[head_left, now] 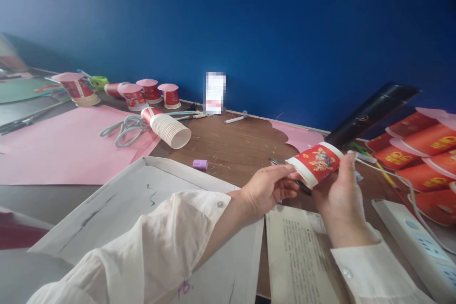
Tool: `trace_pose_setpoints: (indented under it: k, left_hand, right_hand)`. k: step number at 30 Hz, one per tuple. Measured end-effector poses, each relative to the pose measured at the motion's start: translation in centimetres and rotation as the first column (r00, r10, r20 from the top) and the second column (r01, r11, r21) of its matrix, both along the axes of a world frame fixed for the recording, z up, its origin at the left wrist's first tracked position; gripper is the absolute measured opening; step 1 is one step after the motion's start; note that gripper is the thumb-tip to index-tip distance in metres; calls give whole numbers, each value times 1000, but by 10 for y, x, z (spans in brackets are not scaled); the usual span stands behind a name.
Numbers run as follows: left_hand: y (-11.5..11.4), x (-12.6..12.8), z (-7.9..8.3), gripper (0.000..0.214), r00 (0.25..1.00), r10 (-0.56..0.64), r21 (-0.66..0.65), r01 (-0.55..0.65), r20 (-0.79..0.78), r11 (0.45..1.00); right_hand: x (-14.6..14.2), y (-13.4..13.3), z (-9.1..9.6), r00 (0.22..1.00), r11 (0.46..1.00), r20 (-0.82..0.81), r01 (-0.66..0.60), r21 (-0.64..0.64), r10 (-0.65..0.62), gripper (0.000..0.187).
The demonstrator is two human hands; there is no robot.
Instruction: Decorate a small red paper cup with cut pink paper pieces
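A red paper cup (pixel 317 165) with a printed figure and white rims lies on its side between my two hands, above the right part of the desk. My left hand (pixel 272 187) grips its wider rim with the fingertips. From the other end my right hand (pixel 342 202) holds it, thumb raised along the base and the other fingers hidden behind it. Just left of my hands is a purple pen cap (pixel 200 165) on the desk. A printed sheet (pixel 297 251) lies beneath my wrists.
A stack of paper cups (pixel 173 130) lies on its side near pink paper (pixel 64 147). Several pink-topped cups stand by the blue wall. A blurred-out bright screen (pixel 215 92), a black cylinder (pixel 372 111), red paper items (pixel 427 142) and a power strip (pixel 418 242) surround the desk.
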State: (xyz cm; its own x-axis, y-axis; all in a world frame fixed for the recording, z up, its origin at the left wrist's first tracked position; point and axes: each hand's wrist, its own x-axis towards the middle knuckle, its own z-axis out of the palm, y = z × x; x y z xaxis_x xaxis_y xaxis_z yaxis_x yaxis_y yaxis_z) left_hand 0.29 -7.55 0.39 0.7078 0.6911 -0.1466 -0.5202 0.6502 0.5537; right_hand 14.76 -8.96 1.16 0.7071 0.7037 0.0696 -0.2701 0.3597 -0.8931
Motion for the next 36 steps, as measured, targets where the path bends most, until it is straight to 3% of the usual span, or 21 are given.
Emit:
trace_pose_setpoints:
  k: [5, 16, 19, 24, 36]
  left_hand:
    - [2, 0, 4, 15, 999, 7, -67, -4, 48, 998]
    - [6, -2, 0, 12, 996, 16, -77, -9, 83, 997]
    - [3, -3, 3, 9, 998, 25, -58, -22, 49, 998]
    - [-1, -4, 5, 14, 1000, 28, 23, -28, -2, 999]
    - [-6, -1, 5, 37, 994, 22, 99, -11, -106, 995]
  right_hand:
    - [-1, 1, 1, 999, 1000, -40, -12, 12, 12, 77]
    - [-5, -2, 3, 998, 996, 10, -54, 65, 54, 69]
    - [-5, -4, 5, 1000, 994, 21, -17, 110, 15, 63]
    - [-2, -7, 4, 1000, 994, 6, 13, 105, -14, 52]
    - [-4, -9, 6, 998, 995, 51, -38, 92, 34, 53]
